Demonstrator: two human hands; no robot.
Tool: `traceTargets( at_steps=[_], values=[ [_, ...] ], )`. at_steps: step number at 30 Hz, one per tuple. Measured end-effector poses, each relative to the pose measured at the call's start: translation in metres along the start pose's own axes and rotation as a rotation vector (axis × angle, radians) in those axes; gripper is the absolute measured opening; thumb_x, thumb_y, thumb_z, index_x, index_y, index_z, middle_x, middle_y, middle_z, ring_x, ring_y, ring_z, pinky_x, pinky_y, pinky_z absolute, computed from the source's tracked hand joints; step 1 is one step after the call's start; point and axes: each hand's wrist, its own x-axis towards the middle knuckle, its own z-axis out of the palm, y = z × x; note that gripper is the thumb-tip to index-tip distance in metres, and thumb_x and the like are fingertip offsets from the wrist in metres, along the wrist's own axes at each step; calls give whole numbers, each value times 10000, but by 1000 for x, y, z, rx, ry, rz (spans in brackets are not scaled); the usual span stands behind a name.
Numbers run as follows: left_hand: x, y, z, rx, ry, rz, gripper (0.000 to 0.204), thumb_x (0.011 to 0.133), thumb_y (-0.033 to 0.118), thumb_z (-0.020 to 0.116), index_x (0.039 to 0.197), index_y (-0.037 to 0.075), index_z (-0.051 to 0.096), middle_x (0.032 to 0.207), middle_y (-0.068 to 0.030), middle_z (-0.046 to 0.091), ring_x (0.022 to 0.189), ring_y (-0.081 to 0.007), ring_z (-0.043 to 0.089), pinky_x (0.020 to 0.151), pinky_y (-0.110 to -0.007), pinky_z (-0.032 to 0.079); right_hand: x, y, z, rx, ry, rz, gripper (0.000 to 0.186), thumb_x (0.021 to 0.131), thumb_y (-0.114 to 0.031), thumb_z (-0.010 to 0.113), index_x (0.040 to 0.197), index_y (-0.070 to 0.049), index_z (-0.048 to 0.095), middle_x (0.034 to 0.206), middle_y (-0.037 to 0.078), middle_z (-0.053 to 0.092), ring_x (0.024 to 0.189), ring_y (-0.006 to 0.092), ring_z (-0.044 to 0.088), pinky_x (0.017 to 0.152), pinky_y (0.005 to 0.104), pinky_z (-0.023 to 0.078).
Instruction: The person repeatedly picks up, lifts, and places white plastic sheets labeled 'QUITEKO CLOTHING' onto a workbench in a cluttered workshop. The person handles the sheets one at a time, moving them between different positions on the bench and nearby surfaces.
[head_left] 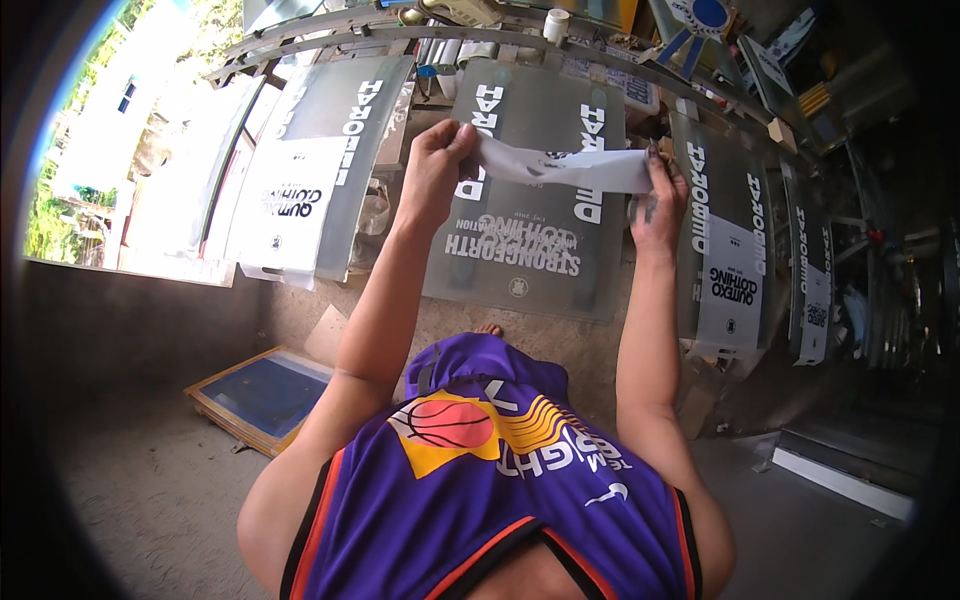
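Note:
A thin white sheet (605,172), seen nearly edge-on with some dark print near its middle, is stretched between my two hands. My left hand (440,165) is closed on its left end, and my right hand (660,205) pinches the right end between thumb and fingers. Below the sheet stands a grey, glass-like board (525,272) with white lettering and a round emblem at its lower edge. The sheet hangs over the board's upper half and hides part of the lettering; I cannot tell whether they touch.
Similar boards with printed white sheets, one on the left (300,225) and one on the right (735,285), flank the middle board. A wooden-framed blue screen (262,400) lies on the floor at left. A white jar (556,25) stands at the back among clutter.

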Motion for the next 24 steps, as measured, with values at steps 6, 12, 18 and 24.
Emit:
traceTargets(
  at_steps=[6,12,18,24],
  values=[
    [-10,-23,-5,-42,-2,103,270,1007,204,535,837,2,588,714,-14,595,649,-80,533,627,-238,429,-14,15,-7,94,-67,4,105,917,-158,653,869,-73,615,906,3,621,862,106,535,825,284,403],
    [-37,-50,-14,-199,57,221,196,988,132,562,904,-37,617,840,-57,648,723,-99,555,696,-244,460,-41,32,-25,150,-232,-258,126,903,-107,634,809,-51,570,901,23,618,863,156,529,902,307,369],
    [-57,-53,-23,-106,13,221,212,972,126,582,1047,-61,647,902,-39,645,796,-88,558,729,-236,452,-58,42,-54,72,-153,-318,258,863,-75,674,683,-27,496,700,-10,503,645,97,425,643,248,352],
    [-127,-147,-63,140,8,-177,270,969,209,592,858,-33,638,726,-70,619,616,-106,541,598,-243,421,-151,100,-92,-66,66,88,227,803,9,663,647,-34,504,645,-44,455,652,73,415,640,246,325]
  ],
)
